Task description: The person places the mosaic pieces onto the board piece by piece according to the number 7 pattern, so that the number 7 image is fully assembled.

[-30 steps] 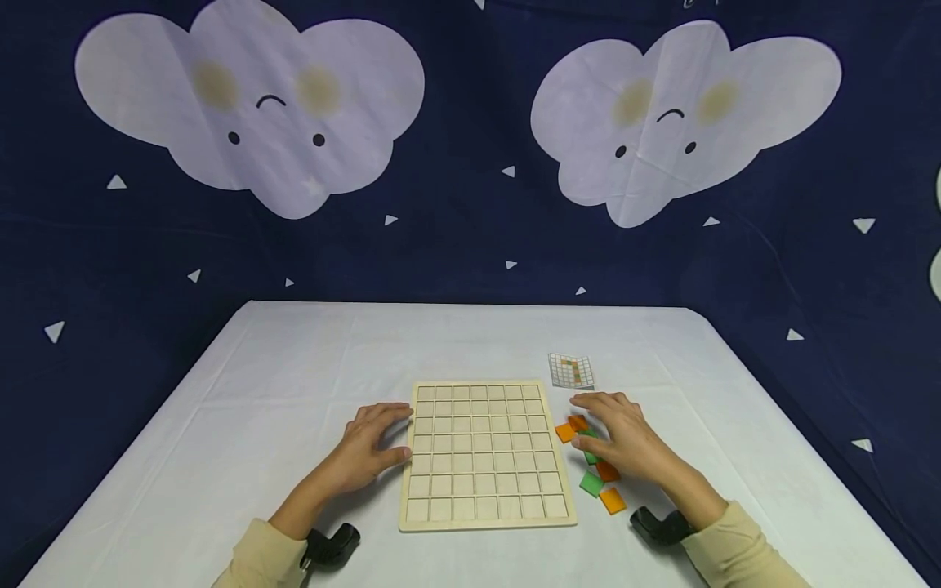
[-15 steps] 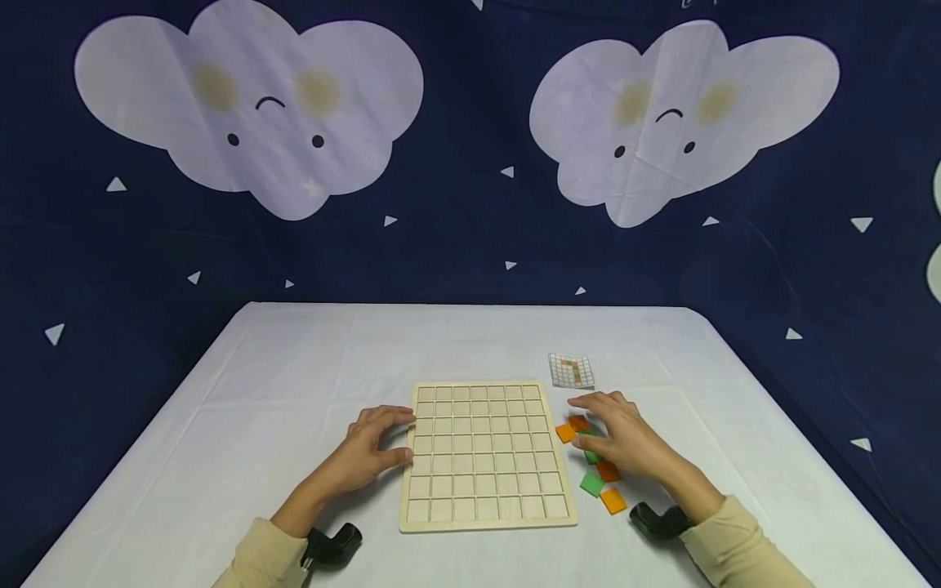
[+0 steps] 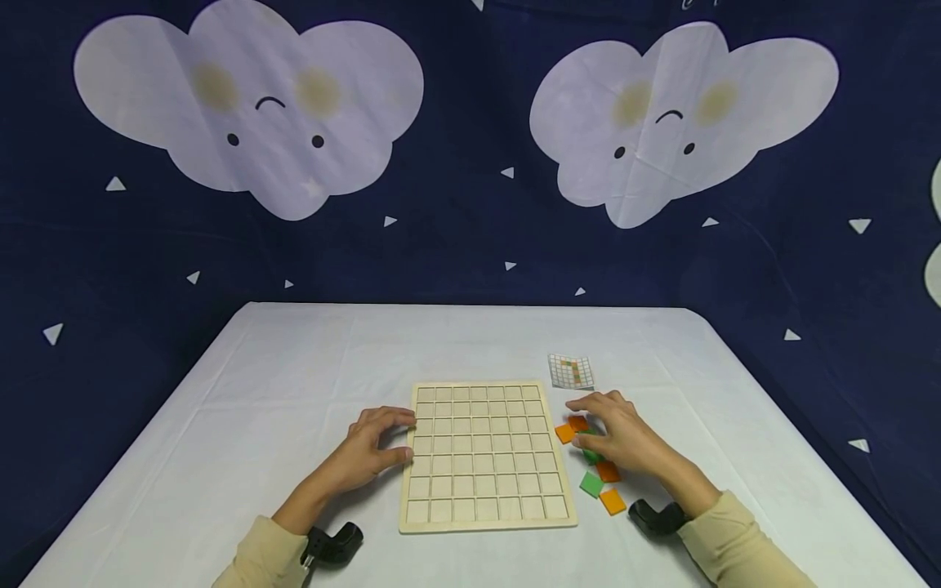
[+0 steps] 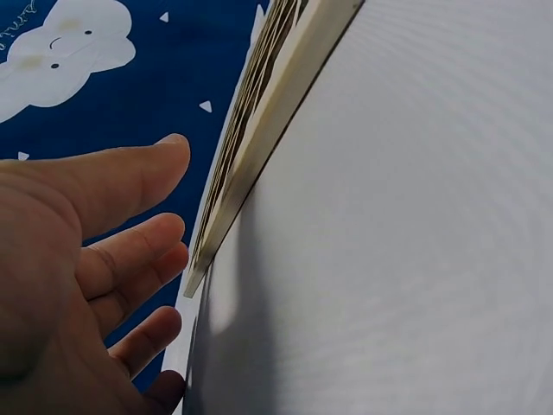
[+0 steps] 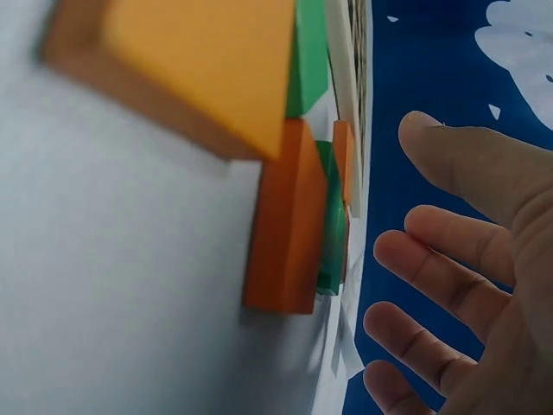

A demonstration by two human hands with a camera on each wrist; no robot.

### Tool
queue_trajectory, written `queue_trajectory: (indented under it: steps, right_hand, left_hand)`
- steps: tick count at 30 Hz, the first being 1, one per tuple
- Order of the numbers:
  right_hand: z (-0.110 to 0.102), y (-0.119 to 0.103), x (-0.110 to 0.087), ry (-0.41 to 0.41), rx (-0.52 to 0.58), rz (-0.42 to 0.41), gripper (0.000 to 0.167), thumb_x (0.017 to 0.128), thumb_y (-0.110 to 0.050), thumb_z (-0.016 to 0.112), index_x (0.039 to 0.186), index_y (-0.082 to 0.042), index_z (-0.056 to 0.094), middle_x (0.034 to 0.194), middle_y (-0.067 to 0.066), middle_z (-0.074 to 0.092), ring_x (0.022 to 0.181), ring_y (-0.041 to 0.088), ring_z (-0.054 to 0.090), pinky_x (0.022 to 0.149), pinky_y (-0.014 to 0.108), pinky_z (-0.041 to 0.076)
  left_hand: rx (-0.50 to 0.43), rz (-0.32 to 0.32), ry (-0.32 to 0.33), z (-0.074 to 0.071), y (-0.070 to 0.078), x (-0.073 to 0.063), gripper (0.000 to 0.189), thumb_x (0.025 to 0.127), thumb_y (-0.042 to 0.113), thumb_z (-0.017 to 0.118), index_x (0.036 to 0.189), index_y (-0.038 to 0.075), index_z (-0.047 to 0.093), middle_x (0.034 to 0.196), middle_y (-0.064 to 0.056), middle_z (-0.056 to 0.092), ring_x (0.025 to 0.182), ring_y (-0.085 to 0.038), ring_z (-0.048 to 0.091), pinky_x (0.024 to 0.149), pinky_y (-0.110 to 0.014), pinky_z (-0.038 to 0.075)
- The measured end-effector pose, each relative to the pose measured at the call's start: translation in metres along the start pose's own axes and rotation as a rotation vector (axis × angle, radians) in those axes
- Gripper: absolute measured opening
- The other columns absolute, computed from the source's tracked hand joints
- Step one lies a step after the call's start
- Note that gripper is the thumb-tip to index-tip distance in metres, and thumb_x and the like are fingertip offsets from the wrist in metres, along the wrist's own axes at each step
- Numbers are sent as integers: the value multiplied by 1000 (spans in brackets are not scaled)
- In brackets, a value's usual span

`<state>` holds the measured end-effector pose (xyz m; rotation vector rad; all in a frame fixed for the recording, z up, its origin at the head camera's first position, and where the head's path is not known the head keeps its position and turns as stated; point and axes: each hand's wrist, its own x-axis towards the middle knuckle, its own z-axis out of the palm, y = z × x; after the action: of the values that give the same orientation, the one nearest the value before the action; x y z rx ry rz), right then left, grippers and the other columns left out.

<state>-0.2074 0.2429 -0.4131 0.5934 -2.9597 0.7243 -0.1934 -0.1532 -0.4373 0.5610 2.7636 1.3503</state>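
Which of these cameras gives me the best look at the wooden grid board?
The head view: it shows the wooden grid board almost whole from above, its squares plain to see. The left wrist view catches it nearly edge-on; the right wrist view shows only a thin strip beyond the coloured tiles.

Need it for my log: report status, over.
Left hand open, empty, at edge of grid board; right hand open, empty, over tiles. Grid board bare. Nothing seen blocking it.
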Motion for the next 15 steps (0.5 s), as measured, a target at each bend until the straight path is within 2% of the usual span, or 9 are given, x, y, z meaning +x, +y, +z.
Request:
queue_trajectory:
  steps: [7,15]
  right_hand:
    - [3,1,4,-32,2,2,41,81,-25,73,119,-15,64,127,6,59,108,20,44,88,42,35]
    - [6,1,8,-19,-23,-63,31,79,-22,74,109,-18,68,113,-4,61,101,16,41,84,37,32]
  left_hand:
    - [-16,9,-2,1,-1,0,38,77,22,75,112,12,64,131,-5,56,126,-29,37,97,-47,18]
    - [-58,-15,-17,2,-4,1,40,76,17,75,113,9,64,133,-5,55,129,-29,34,103,-53,12]
